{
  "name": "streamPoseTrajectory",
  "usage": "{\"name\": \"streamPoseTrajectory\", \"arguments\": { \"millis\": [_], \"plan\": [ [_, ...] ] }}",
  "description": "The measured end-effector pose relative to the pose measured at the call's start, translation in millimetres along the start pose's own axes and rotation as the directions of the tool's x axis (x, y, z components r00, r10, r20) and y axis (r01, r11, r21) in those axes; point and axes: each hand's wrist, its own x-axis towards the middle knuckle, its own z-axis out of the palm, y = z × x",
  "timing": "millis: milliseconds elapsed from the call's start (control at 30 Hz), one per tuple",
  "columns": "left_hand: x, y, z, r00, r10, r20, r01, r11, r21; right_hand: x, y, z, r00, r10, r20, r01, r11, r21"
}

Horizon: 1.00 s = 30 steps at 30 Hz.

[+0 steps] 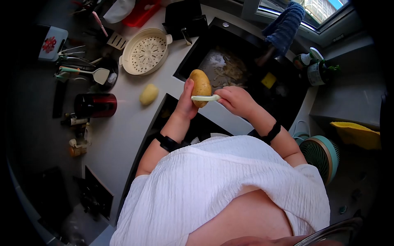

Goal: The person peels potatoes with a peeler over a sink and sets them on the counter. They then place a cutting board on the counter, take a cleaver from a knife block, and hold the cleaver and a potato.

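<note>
Near the sink's front edge, my left hand [188,101] is wrapped round an unpeeled brown potato [200,82], held upright. My right hand [237,99] grips the end of a pale green peeler [205,98], whose head lies across the lower part of the potato. A second potato [149,94], pale yellow and peeled, rests on the counter to the left. Beyond my hands, brown peelings [230,67] lie in the dark sink [189,62].
A cream strainer [145,51] stands at the back left, beside a black container [185,18]. Utensils and a dark red canister [95,105] are farther left. A blue cloth [284,28], bottles [315,74] and a green fan [320,153] are on the right.
</note>
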Motion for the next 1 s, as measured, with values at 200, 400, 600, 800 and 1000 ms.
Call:
{"name": "streamPoseTrajectory", "arguments": {
  "millis": [200,400,600,800,1000],
  "plan": [
    [-26.9,27.3,-20.2,0.994,0.038,0.101,-0.034,0.999,-0.043,12.8,-21.7,20.1,0.999,0.002,-0.052,-0.002,1.0,0.008],
    [-27.4,35.9,-50.5,0.958,-0.093,0.27,0.126,0.986,-0.107,13.8,-57.5,45.4,0.995,0.04,-0.089,-0.048,0.995,-0.091],
    [-15.1,24.6,-56.9,0.91,-0.197,0.366,0.268,0.951,-0.155,1.2,-72.1,56.6,0.962,0.143,-0.233,-0.187,0.966,-0.178],
    [-18.1,20.2,-29.8,0.962,-0.193,0.195,0.211,0.974,-0.078,-7.3,-46.1,48.6,0.962,0.201,-0.188,-0.232,0.959,-0.163],
    [-23.6,6.6,16.4,0.921,-0.201,0.333,0.213,0.977,0.001,-6.6,52.2,14.3,0.78,0.595,-0.193,-0.625,0.751,-0.213]
  ]
}}
